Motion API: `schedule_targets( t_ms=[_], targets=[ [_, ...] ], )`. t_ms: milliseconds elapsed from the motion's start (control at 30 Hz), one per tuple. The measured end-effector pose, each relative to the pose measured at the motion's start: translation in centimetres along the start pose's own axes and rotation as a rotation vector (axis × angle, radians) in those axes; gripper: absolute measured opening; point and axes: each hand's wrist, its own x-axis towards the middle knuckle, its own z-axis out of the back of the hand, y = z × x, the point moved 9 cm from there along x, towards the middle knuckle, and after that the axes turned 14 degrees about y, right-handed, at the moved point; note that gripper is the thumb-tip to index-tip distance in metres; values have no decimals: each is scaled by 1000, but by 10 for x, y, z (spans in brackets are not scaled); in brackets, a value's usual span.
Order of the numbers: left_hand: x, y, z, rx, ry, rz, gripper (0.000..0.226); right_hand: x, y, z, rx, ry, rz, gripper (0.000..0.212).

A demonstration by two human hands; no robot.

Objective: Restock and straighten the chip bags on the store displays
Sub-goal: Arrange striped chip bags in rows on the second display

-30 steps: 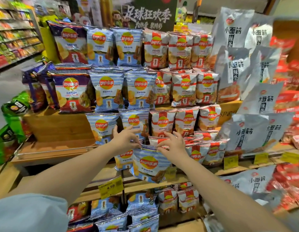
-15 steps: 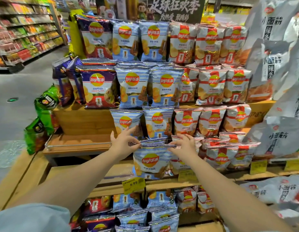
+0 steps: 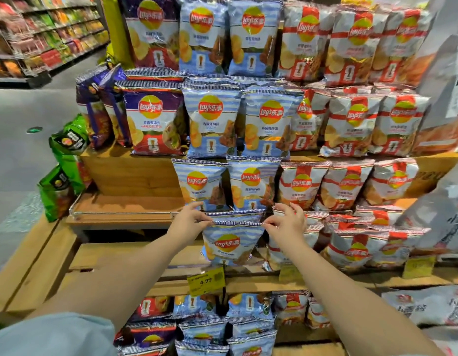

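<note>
A blue striped chip bag stands upright on the lower wooden shelf, right above a yellow 4.99 price tag. My left hand pinches the bag's top left corner. My right hand pinches its top right corner. Two more blue bags stand on the tier behind it. Red and white chip bags fill the shelf to the right. Purple bags sit higher up on the left.
The tiered wooden display holds several rows of chip bags, with more blue bags below the price tags. A bare shelf with a metal rail lies to the left. Green bags hang off the left end. Grey snack bags crowd the right. An aisle opens at left.
The view has come closer and shifted right. Both hands have stayed on the blue bag's top corners, and the bag now stands more upright on the shelf.
</note>
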Motion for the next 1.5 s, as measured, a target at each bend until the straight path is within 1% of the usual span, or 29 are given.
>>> schedule_targets(
  t_ms=[167, 300, 367, 500, 567, 667, 733, 833, 967, 1033, 1100, 1200, 1267, 1333, 1367, 1400, 1467, 1500],
  targets=[
    [22, 8, -19, -81, 13, 75, 14, 16, -14, -1, -39, -4, 17, 16],
    [33, 11, -24, -132, 2, 87, 9, 27, -20, -6, -100, 11, 40, 18],
    [37, 11, -25, -145, 4, 85, 8, 32, -18, -4, -113, -21, 60, 18],
    [43, 19, -24, -207, -30, 99, 5, 38, -12, 3, -95, -134, 123, 10],
    [45, 23, -25, -246, -51, 112, 9, 38, -7, 2, -79, -156, 161, 6],
    [48, 28, -32, -237, -47, 133, 12, 37, -3, -2, -84, -186, 209, 13],
    [49, 32, -36, -239, -28, 157, 8, 37, -5, -5, -92, -144, 150, 2],
    [47, 40, -40, -330, -20, 213, 5, 43, -7, -13, -141, -49, 96, 19],
    [47, 45, -44, -468, -15, 256, 4, 49, 2, -34, -316, 182, 96, 42],
    [49, 45, -45, -515, -18, 242, 4, 50, 6, -39, -356, 209, 109, 40],
    [51, 42, -43, -564, -32, 208, 6, 50, 10, -37, -360, 147, 135, 32],
    [51, 40, -42, -643, -49, 163, 8, 47, 16, -27, -322, -8, 184, 26],
    [49, 41, -45, -661, -53, 152, 9, 46, 15, -24, -290, -73, 182, 28],
    [45, 47, -51, -636, -47, 157, 7, 44, 15, -25, -310, -100, 178, 34],
    [42, 50, -54, -611, -33, 159, 12, 44, 15, -27, -332, -102, 177, 36],
    [40, 55, -58, -584, -4, 159, 25, 43, 14, -30, -347, -98, 174, 37],
    [37, 67, -67, -516, 86, 186, 54, 43, 10, -41, -355, -42, 158, 35],
    [36, 74, -71, -443, 129, 213, 69, 43, 7, -48, -337, 9, 141, 31]
  ],
)
